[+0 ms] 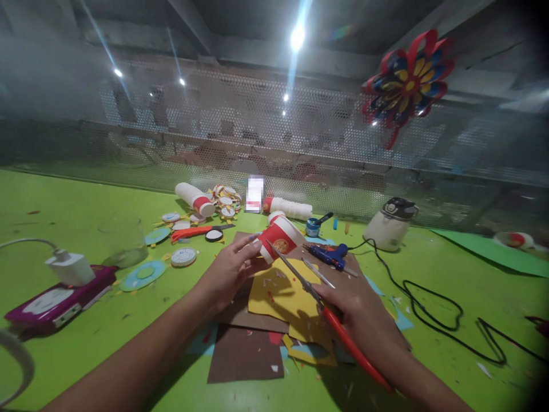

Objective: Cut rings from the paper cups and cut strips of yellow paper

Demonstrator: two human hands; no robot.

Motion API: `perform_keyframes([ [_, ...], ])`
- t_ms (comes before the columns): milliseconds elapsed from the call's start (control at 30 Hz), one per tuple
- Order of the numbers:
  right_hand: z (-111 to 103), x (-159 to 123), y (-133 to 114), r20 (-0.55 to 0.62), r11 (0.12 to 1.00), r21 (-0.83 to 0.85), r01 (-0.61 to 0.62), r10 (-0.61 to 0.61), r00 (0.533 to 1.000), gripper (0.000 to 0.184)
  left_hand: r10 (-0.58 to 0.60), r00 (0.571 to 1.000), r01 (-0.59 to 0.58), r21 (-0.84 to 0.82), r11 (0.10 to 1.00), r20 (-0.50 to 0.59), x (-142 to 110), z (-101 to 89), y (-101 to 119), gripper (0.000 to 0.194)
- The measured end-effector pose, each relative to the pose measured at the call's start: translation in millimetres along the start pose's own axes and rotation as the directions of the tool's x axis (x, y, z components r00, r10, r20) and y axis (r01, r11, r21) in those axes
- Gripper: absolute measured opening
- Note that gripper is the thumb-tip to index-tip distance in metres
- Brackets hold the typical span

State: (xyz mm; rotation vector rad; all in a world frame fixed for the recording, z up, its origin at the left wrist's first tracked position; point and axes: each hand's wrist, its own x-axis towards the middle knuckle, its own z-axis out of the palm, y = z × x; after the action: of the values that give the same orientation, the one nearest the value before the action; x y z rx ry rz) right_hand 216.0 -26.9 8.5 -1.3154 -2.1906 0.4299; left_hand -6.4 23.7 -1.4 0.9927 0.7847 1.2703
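Observation:
My left hand (238, 264) is closed around a red and white paper cup (279, 237), which is tilted with its mouth toward the upper right. A gold emblem shows on the cup's side. In my right hand (349, 309) is a pair of scissors (309, 286) with long red handles, its blades reaching up to the cup's lower edge. Beneath both hands lie yellow paper (274, 297) and brown paper (246, 357), with small red and white scraps scattered on them.
A blue glue gun (328, 254) lies right of the cup, its black cord (412, 320) looping rightward. Behind are stacked paper cups (291, 208), a blue paint jar (313, 228) and a white bottle (388, 226). Left are a glass (128, 246) and a purple power strip (64, 300).

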Motion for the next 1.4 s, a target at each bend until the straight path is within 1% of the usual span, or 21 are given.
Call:
perform_keyframes([
  [67, 0, 1, 0, 0.042, 0.999, -0.020, -0.027, 0.028, 0.999, 0.035, -0.008, 1.000, 0.008, 0.008, 1.000, 0.023, 1, -2.2, 0, 0.028],
  [133, 0, 2, 1, 0.072, 0.999, -0.008, -0.033, 0.033, 0.997, 0.036, 0.012, 1.000, -0.012, 0.008, 1.000, 0.029, 2, -3.0, -1, 0.027],
  [200, 0, 3, 1, 0.078, 0.999, 0.024, -0.030, 0.028, 0.997, 0.039, 0.037, 0.999, -0.037, 0.001, 0.999, 0.028, 1, -2.4, -1, 0.028],
  [267, 0, 3, 0, 0.084, 0.997, 0.058, -0.057, 0.052, 0.995, 0.040, 0.051, 0.998, -0.051, 0.004, 0.999, 0.034, 0, -0.9, -2, 0.028],
  [433, 4, 1, -1, 0.069, 0.985, 0.124, -0.124, 0.116, 0.991, 0.034, 0.081, 0.997, -0.081, 0.024, 0.996, -0.001, 0, 1.9, -6, 0.030],
  [533, 6, -1, 2, 0.053, 0.988, 0.099, -0.118, 0.113, 0.992, 0.034, 0.079, 0.997, -0.078, 0.036, 0.996, -0.025, 0, 2.6, -7, 0.031],
  [667, 4, -2, 4, 0.077, 0.992, 0.043, -0.121, 0.117, 0.990, 0.041, 0.069, 0.997, -0.067, 0.042, 0.997, -0.046, -1, 3.1, -5, 0.034],
  [767, 1, 0, 0, 0.102, 0.992, 0.074, -0.107, 0.099, 0.990, 0.042, 0.086, 0.995, -0.085, 0.025, 0.996, -0.042, -2, 3.3, -3, 0.033],
  [867, 1, 3, -5, 0.070, 0.990, 0.120, -0.073, 0.065, 0.995, 0.039, 0.091, 0.995, -0.091, -0.002, 0.996, -0.050, -3, 3.9, 0, 0.029],
  [967, 3, 4, -8, 0.042, 0.988, 0.136, -0.068, 0.063, 0.997, 0.037, 0.084, 0.994, -0.083, 0.008, 0.997, -0.076, -3, 4.7, 2, 0.031],
  [1067, 5, 4, -5, 0.046, 0.984, 0.155, -0.090, 0.083, 0.995, 0.037, 0.078, 0.993, -0.078, 0.013, 0.997, -0.087, -3, 4.5, 2, 0.034],
  [1200, 8, 2, 2, 0.055, 0.971, 0.192, -0.139, 0.131, 0.990, 0.036, 0.073, 0.995, -0.070, 0.049, 0.996, -0.061, -2, 2.7, -1, 0.036],
  [1300, 10, 0, 6, 0.063, 0.971, 0.194, -0.142, 0.132, 0.989, 0.037, 0.101, 0.994, -0.097, 0.089, 0.991, -0.032, -2, 1.9, -4, 0.036],
  [1400, 11, -1, 8, 0.066, 0.972, 0.193, -0.136, 0.125, 0.990, 0.039, 0.110, 0.993, -0.106, 0.097, 0.990, -0.037, -3, 1.8, -5, 0.034],
])
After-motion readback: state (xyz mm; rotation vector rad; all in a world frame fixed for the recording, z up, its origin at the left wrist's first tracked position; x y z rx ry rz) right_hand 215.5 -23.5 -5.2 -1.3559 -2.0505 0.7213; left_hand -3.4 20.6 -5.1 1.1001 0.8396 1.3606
